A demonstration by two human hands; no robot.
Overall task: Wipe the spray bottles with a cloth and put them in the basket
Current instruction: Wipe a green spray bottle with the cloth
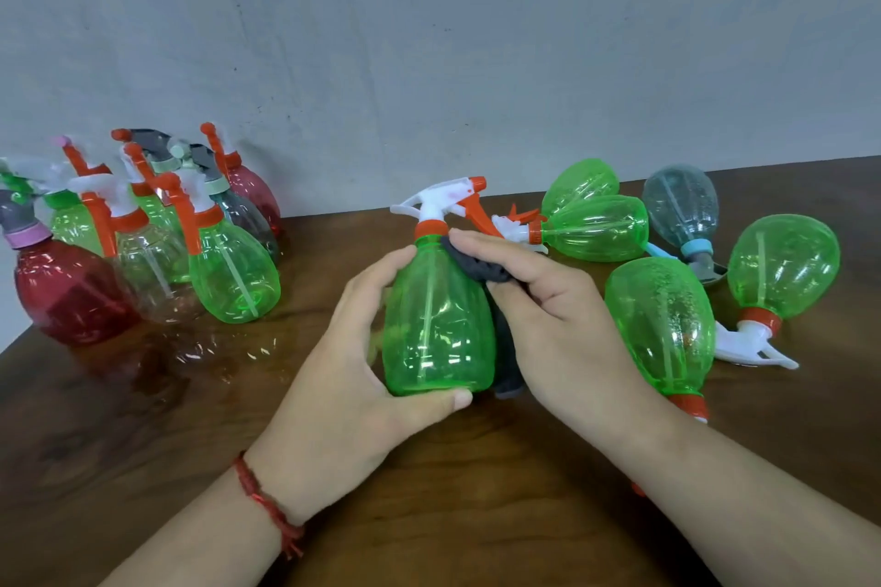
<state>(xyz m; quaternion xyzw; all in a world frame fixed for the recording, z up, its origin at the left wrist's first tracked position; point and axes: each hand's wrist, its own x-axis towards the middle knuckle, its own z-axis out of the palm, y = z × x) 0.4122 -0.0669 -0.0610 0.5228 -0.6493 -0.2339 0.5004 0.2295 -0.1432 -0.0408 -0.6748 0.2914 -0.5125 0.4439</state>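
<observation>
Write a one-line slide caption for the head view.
A green spray bottle gripped by the left hand while the right hand presses a dark cloth against it.

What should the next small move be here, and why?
Probably draw the dark grey cloth down the side of the green translucent plastic spray bottle. The right hand holds the cloth against the bottle's shoulder, just under the orange collar, while the left hand holds the bottle roughly upright. No basket is in view, so placing seems premature.
</observation>
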